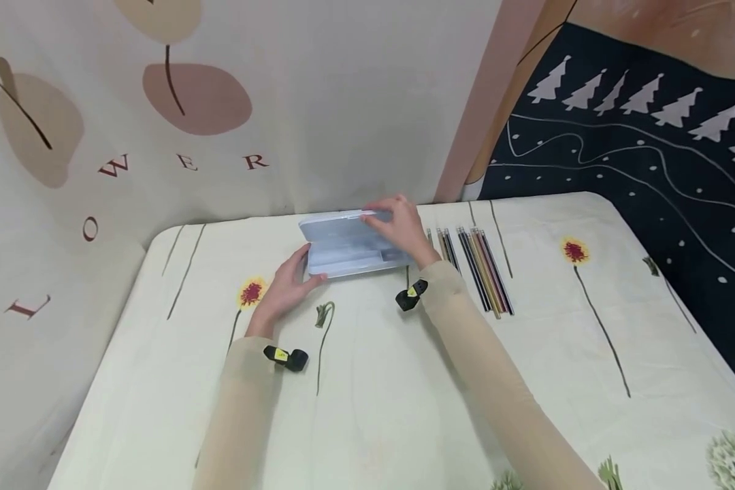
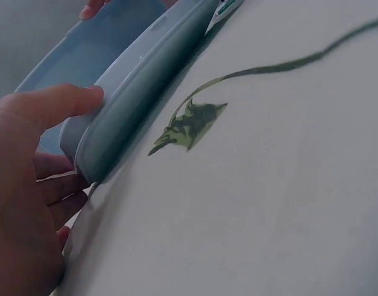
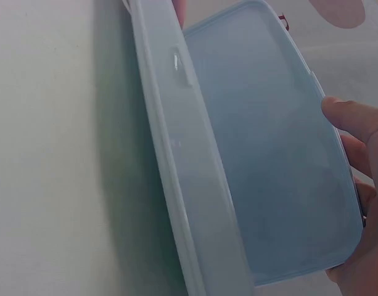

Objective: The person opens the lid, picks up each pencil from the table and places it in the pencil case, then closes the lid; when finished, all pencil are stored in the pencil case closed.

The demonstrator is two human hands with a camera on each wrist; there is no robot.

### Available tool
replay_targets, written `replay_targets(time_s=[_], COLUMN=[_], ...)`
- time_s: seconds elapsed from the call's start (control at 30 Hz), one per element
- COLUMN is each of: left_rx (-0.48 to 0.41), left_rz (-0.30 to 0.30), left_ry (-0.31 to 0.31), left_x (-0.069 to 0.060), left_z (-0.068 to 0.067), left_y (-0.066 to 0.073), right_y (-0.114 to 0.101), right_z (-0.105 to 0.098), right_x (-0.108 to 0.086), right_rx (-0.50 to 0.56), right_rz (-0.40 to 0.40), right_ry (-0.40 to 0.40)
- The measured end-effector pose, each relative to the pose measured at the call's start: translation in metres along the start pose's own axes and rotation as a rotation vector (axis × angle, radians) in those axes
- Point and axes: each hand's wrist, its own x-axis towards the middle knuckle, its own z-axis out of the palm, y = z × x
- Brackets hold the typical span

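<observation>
One left hand (image 1: pixel 286 286) grips the case (image 1: pixel 346 265) near the worktop's (image 1: pixel 373 381) far edge; the right hand's (image 1: pixel 402 228) pinch, if loosened, could drop the lid (image 1: pixel 343 231).

i could bring a hand low over the cloth (image 1: pixel 367 408), between the left sleeve (image 1: pixel 239 415) and the right sleeve (image 1: pixel 496 361), up to the near edge of the open case (image 1: pixel 343 258). its raised lid (image 1: pixel 337 230) bars the far side, with the wall hanging (image 1: pixel 367 129) close behind. the left hand (image 1: pixel 286 286) blocks the case's left end; the right hand (image 1: pixel 405 228) covers the lid's right corner and crowds the pencils (image 1: pixel 486 272) beside it. right of those, i have room to pass.
</observation>
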Motion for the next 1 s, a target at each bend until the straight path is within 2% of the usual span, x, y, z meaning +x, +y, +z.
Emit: replay_targets(time_s=[0.27, 0.5, 0.7, 1.0], left_rx=[-0.107, -0.076, -0.092, -0.111], left_rz=[-0.02, -0.045, 0.015, 0.088], left_ry=[0.001, -0.01, -0.015, -0.016], left_x=[-0.002, -0.004, -0.011, -0.016], left_z=[-0.002, 0.0, 0.001, 0.002], left_y=[0.0, -0.003, -0.005, -0.003], right_y=[-0.001, -0.005, -0.007, -0.002], right_z=[0.0, -0.003, -0.006, -0.008], right_x=[-0.001, -0.003, -0.002, 0.005], right_rx=[-0.027, -0.036, -0.056, 0.042], right_rz=[0.011, 0.021, 0.052, 0.1], right_ry=[-0.022, -0.048, -0.056, -0.041])
